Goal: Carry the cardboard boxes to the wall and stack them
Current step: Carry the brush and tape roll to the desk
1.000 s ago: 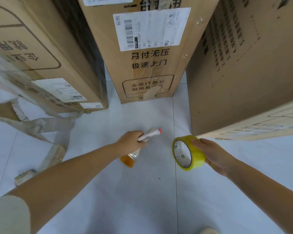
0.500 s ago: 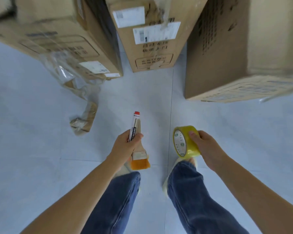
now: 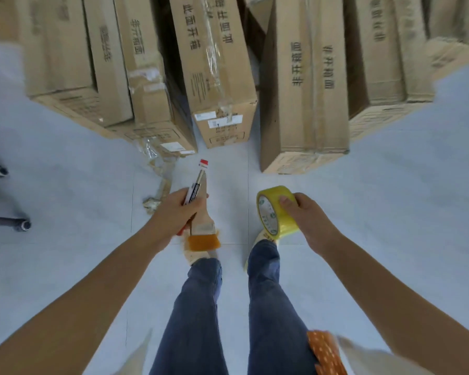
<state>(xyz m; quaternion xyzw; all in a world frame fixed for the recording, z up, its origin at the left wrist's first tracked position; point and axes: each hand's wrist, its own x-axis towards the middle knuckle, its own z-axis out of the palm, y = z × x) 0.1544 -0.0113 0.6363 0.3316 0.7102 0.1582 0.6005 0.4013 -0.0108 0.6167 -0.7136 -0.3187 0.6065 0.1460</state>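
Observation:
Several tall cardboard boxes stand on end on the pale floor ahead: a left group [image 3: 98,77], a middle box [image 3: 217,77] with loose clear tape, and a right group [image 3: 303,85]. My left hand [image 3: 173,215] grips a marker with a red cap [image 3: 198,182] together with a paintbrush with orange bristles [image 3: 203,236]. My right hand [image 3: 309,220] holds a roll of yellow tape [image 3: 275,212]. Both hands are held in front of my legs, short of the boxes and touching none of them.
Crumpled tape and plastic scraps [image 3: 157,185] lie on the floor in front of the left boxes. Chair legs with castors [image 3: 16,223] stand at the left edge. My jeans-clad legs [image 3: 228,307] are below the hands. A narrow floor gap [image 3: 228,163] runs between the boxes.
The view has risen and pulled back from the boxes, so more of them and my legs show. Both hands lifted off the floor level, keeping the marker, brush and tape.

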